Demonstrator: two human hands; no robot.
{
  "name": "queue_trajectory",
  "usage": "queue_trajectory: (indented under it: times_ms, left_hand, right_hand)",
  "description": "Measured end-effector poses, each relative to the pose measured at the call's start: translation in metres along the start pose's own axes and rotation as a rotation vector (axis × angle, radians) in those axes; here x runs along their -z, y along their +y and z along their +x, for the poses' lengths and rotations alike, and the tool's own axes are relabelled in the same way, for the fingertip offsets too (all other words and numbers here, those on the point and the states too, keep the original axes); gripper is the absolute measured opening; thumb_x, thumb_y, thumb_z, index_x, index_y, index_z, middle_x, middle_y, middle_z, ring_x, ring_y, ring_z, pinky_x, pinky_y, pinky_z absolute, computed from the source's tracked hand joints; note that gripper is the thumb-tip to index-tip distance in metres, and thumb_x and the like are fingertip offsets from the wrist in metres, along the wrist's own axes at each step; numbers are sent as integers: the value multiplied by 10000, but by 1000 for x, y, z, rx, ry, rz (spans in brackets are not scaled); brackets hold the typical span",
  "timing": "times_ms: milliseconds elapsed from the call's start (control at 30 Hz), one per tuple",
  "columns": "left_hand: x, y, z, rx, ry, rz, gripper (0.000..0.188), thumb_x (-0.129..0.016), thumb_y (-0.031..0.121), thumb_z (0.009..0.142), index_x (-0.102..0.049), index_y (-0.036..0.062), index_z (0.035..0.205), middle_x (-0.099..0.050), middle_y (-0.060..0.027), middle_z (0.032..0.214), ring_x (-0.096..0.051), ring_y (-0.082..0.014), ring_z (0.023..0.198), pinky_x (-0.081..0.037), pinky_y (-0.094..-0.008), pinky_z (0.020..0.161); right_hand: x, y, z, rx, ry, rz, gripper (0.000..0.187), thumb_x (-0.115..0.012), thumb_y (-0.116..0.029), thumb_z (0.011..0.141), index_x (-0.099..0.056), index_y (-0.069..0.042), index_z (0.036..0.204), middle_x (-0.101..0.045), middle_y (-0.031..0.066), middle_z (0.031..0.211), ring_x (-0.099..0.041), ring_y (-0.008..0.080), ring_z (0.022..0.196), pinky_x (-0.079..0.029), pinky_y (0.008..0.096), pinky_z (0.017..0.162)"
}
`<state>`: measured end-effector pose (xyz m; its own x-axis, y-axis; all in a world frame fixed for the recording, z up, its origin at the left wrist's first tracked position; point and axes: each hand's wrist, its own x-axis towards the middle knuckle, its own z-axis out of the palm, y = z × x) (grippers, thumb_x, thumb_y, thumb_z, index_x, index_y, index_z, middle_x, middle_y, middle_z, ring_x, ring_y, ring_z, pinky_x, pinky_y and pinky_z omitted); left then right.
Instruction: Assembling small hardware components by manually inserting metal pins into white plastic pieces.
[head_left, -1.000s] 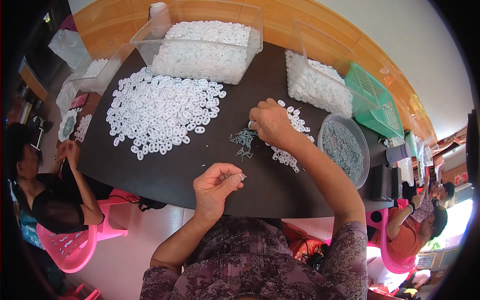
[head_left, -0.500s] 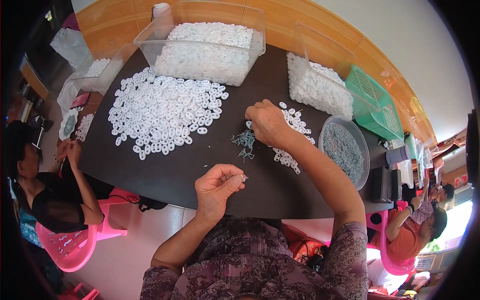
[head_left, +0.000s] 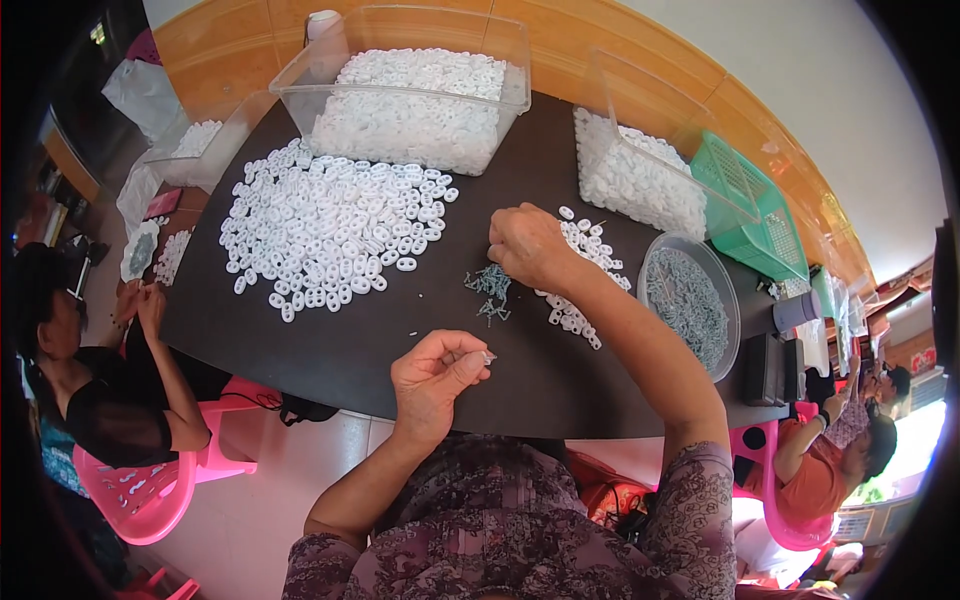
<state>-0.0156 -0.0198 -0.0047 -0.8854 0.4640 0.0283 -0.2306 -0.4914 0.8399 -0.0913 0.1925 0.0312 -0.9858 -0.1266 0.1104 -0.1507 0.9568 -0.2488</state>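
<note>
My left hand (head_left: 435, 380) is closed in a pinch above the near edge of the dark table. A small whitish piece (head_left: 489, 357) sticks out between its thumb and fingertips. Farther out, my right hand (head_left: 535, 245) is closed with its fingers bent down at the tabletop, so whatever they grip is hidden. Beside those fingers lies a small heap of grey-green screw-like pieces (head_left: 490, 290). To the right of the hand, partly behind the wrist, is a pile of white oval pieces with two holes (head_left: 572, 318).
A larger pile of white oval pieces (head_left: 320, 225) spreads at left. Behind it stands a clear bin (head_left: 290, 98), with a second clear bin (head_left: 600, 85) and a green basket (head_left: 785, 262) at right. A round tub of screws (head_left: 735, 320) sits near my right forearm. Co-workers sit at both sides.
My right hand has shifted slightly, and the white piece that showed at its fingertips is now out of sight. My left hand keeps its pinch almost unmoved.
</note>
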Motion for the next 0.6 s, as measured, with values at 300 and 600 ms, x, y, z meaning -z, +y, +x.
queue_trajectory:
  times_ms: [300,600]
  left_hand:
    - [1,1,0,9,16,4,113,-640,62,879,-591,-28,928,-660,-108,868,-619,-129,699,-495,-237,637]
    - [-14,10,6,94,25,-127,135,-580,94,924,-557,-33,965,-656,-168,966,-652,-181,765,-506,-265,661]
  right_hand:
    - [29,-30,-42,-151,195,494,159,-696,-138,784,-610,-14,831,-563,33,674,-519,116,611,-444,276,574]
    - [9,-52,-117,68,422,572,158,-724,-4,736,-619,-27,851,-590,61,754,-535,172,618,-436,290,551]
